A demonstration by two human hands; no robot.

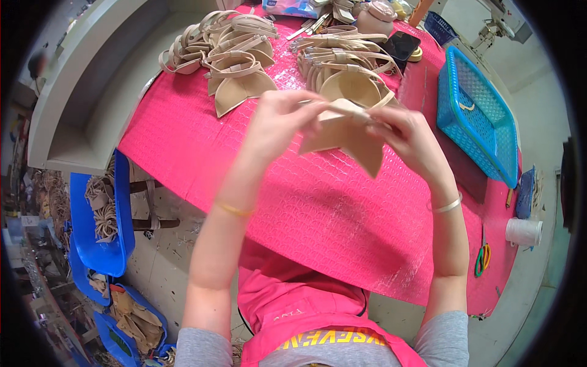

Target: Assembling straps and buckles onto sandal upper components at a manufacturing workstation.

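Observation:
Both of my hands are raised over the pink-covered table, pinching a beige shoe upper (354, 139) between them. My left hand (287, 115) is closed on the left end of its top edge, slightly blurred. My right hand (403, 129) grips the right end, fingers bent around the edge. The upper's pointed lower part hangs down above the table. Just behind it lies a pile of similar beige uppers with straps (348, 85). A second pile of strapped uppers (238, 79) sits farther left.
On the right stands a turquoise plastic basket (449, 104). Scissors (483, 260) and a white thread spool (524, 232) lie near the right edge. A dark phone (402, 48) and a round pot (376, 18) are at the back. Blue bins (125, 220) stand at lower left.

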